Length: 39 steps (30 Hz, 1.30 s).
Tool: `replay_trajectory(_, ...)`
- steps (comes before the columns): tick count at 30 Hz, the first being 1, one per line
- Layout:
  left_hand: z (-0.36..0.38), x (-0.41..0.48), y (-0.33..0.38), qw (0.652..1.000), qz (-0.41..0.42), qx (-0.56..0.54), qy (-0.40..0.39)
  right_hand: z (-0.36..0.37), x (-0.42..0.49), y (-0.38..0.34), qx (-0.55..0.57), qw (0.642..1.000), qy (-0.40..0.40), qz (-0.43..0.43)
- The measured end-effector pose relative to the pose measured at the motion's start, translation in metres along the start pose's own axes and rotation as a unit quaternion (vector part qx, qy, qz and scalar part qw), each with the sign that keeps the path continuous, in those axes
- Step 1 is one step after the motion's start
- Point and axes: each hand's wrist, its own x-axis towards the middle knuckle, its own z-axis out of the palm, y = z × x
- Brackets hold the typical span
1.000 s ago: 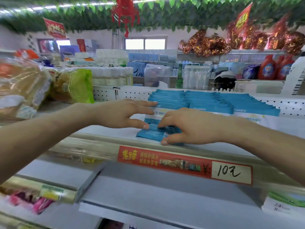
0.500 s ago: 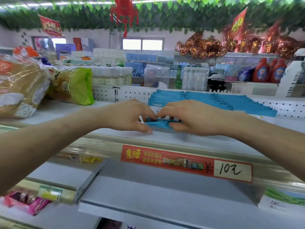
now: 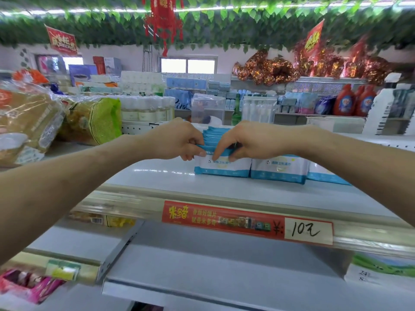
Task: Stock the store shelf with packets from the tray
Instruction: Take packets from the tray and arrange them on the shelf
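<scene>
- The row of blue-and-white soft plastic packets (image 3: 222,168) is mostly hidden behind both hands. We cannot count them, and the print on the front one is too blurred to read.
- The left hand (image 3: 179,140) has its fingers curled and pinches the blue top edges from the left.
- The right hand (image 3: 251,140) curls over the tops from the right, its fingertips pressing on the front packet's face.
- The packets stand upright on the white metal shelf (image 3: 157,176), touching a second row of the same packets (image 3: 278,170) to their right.
- We see flat, glossy, rectangular pouches with blue bands at top and bottom.
- A red paper price strip (image 3: 224,218) lies along the shelf's front lip.
- At the left, crinkled clear bags of bread (image 3: 27,122) are blurred and cut off.
</scene>
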Motion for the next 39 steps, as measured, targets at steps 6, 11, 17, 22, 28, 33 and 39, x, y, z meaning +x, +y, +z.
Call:
replay_trajectory(6, 0.001, 0.010, -0.006, 0.999, -0.031, 0.028, 0.025, 0.006, 0.003, 0.005, 0.015, 1.000, 0.020, 0.009)
replay_trajectory(11, -0.008, 0.015, -0.007, 0.996, 0.002, 0.064, 0.057, 0.004, -0.001, 0.014, 0.016, 0.994, 0.099, 0.043)
replay_trajectory(17, 0.000, 0.037, 0.009, 0.989, -0.007, 0.110, -0.103, 0.009, 0.013, 0.014, -0.065, 0.984, -0.029, 0.162)
replay_trajectory(22, 0.021, 0.053, 0.014, 0.981, -0.002, 0.132, -0.141, 0.026, 0.017, 0.028, -0.111, 0.973, -0.081, 0.185)
replay_trajectory(28, 0.029, 0.061, 0.009, 0.985, -0.004, 0.124, -0.124, 0.029, 0.019, 0.035, -0.119, 0.977, -0.063, 0.168)
replay_trajectory(33, 0.026, 0.064, 0.014, 0.984, -0.024, 0.115, -0.132, 0.014, -0.005, 0.044, 0.001, 0.981, -0.043, 0.188)
replay_trajectory(39, 0.026, 0.080, 0.049, 0.984, -0.011, 0.109, -0.138, -0.004, -0.063, 0.069, -0.021, 0.958, -0.097, 0.268)
